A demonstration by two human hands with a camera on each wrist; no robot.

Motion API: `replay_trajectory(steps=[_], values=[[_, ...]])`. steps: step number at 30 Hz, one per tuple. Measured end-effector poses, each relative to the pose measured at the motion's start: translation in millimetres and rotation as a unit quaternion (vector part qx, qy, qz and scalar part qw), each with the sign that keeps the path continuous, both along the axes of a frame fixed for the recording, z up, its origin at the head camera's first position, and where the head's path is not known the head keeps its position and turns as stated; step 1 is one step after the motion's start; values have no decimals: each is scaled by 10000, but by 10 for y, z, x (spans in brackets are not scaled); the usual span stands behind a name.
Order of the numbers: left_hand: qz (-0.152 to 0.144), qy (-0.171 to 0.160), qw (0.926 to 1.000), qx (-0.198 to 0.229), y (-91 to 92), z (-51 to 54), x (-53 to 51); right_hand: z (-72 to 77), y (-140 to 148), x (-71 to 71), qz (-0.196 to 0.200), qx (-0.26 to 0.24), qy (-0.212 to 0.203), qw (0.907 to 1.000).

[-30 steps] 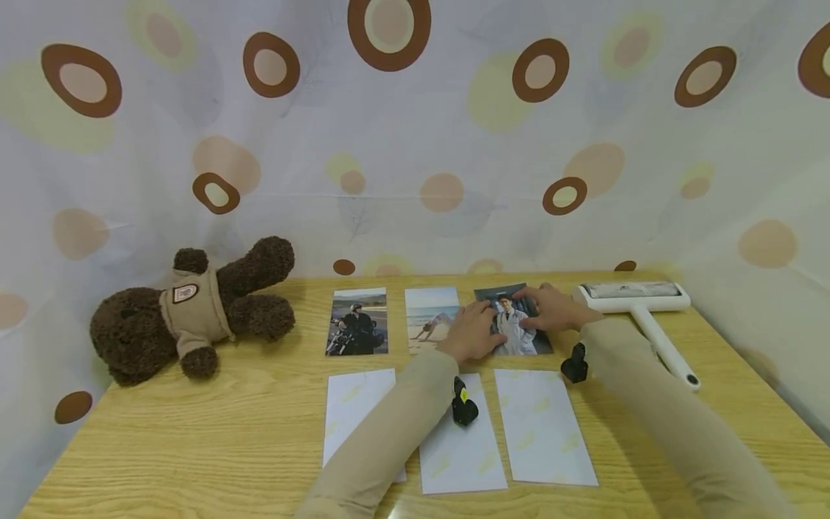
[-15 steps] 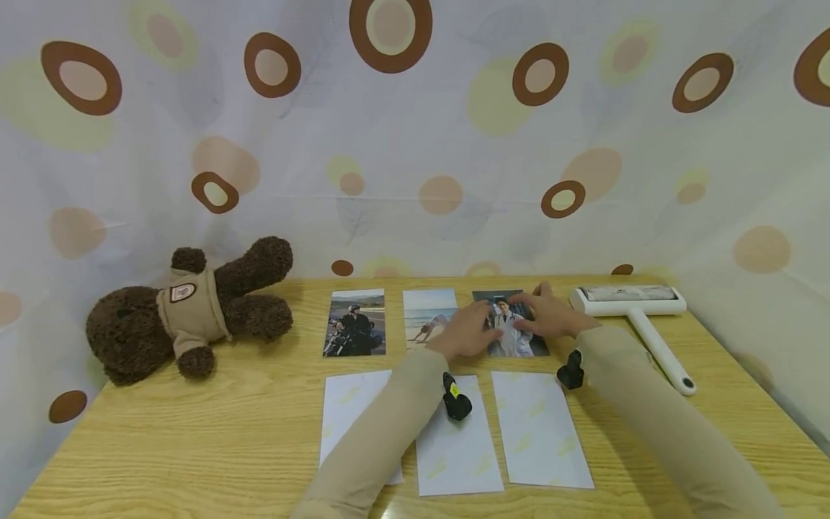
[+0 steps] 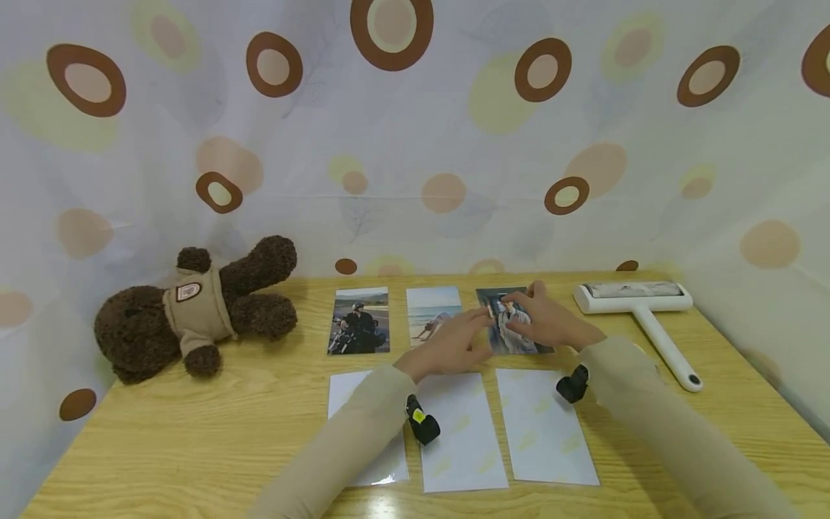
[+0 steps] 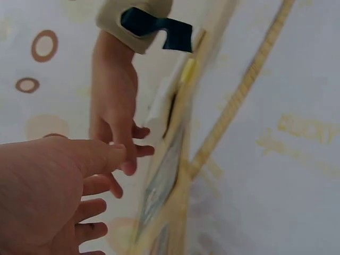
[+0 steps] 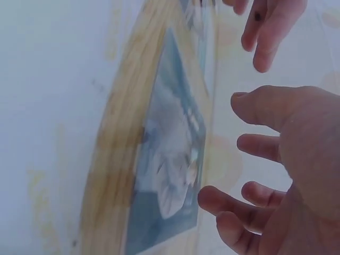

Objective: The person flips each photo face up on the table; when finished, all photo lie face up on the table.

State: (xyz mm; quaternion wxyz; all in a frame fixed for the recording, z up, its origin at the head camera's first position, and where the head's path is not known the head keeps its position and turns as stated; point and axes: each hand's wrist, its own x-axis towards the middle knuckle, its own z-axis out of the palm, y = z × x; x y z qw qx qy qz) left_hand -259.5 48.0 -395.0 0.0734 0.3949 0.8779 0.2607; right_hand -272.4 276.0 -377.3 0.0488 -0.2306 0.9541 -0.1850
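A photo card of a person in a white coat [image 3: 516,344] lies face up at the right of the back row. Over it hovers my right hand [image 3: 552,321], fingers spread and slightly bent; the right wrist view shows the hand apart from the photo [image 5: 159,164]. My left hand [image 3: 447,347] hangs nearby with loose fingers, holding nothing, and covers part of a beach photo [image 3: 429,299]. Beside that lies a motorcyclist photo [image 3: 359,324]. In front are three white cards, the right one [image 3: 545,432], the middle one [image 3: 463,450] and the left one [image 3: 389,461], which my sleeve partly hides.
A brown plush bear [image 3: 201,306] in a beige top lies on its side at the left. At the right rests a white T-shaped roller [image 3: 664,344] with a long handle. A patterned curtain [image 3: 389,231] stands behind the wooden table [image 3: 162,447].
My left hand has drawn back from the white-coat photo, toward the left and nearer to me. My right hand has lifted slightly off it. The cards keep their places.
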Motion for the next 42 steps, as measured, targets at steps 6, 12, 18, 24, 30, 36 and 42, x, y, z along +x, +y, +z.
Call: replay_trajectory(steps=[6,12,18,24,30,36,42], values=[[50,-738,9958,538,-323,167,175,21,-209,25,377,-199,62,9991],[47,-578,9937,961,-605,107,320,-36,-433,87,681,-266,-3,9973],[327,-391,9945,913,-952,13,541,-87,-656,175,956,-411,-154,9945],[650,-123,9955,685,-1290,-126,718,-98,-852,216,1482,-350,100,9883],[938,-23,9935,648,-1537,-209,881,-66,-1073,217,2028,-339,251,9783],[1255,26,9893,737,-1731,-258,1078,-99,-1351,262,2175,4,351,9754],[1448,105,9866,737,-1882,-292,1188,-82,-1589,339,2294,43,21,9733]])
